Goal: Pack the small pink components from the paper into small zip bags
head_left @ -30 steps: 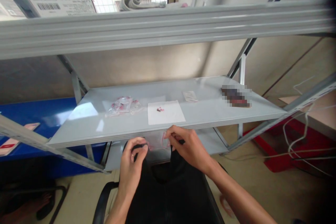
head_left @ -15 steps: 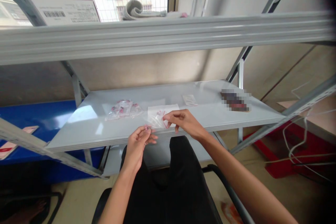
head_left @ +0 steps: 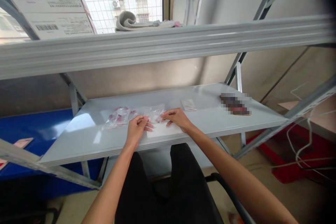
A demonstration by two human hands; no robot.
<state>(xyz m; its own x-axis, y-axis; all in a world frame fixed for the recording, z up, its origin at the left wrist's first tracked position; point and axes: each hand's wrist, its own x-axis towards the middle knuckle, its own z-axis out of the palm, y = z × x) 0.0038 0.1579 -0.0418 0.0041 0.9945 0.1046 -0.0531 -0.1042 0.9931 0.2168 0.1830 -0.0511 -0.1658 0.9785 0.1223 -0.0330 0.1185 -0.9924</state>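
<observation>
A small clear plastic bag [head_left: 156, 109] stretches between my two hands above the shelf, with small pinkish bits showing at its lower part. My left hand [head_left: 137, 129] pinches the bag at its left side, thumb and forefinger together. At the opposite side, my right hand [head_left: 178, 119] grips the bag between thumb and fingertips. Under the hands lies a white sheet of paper [head_left: 165, 131], partly covered by the fingers. To the left rests a pile of clear bags with pink-red contents [head_left: 119, 116].
A flat whitish packet [head_left: 188, 105] lies behind my right hand, and a blurred-out object [head_left: 235, 105] is farther right. The upper shelf's metal edge [head_left: 157, 45] crosses above, carrying a spray bottle [head_left: 193, 7], a folded grey cloth [head_left: 131, 22] and white boxes [head_left: 49, 7].
My left hand has come up and forward to the bag's left side. My right hand has shifted slightly, and the bag now spans both hands, uncovering more paper. The view has tilted up slightly.
</observation>
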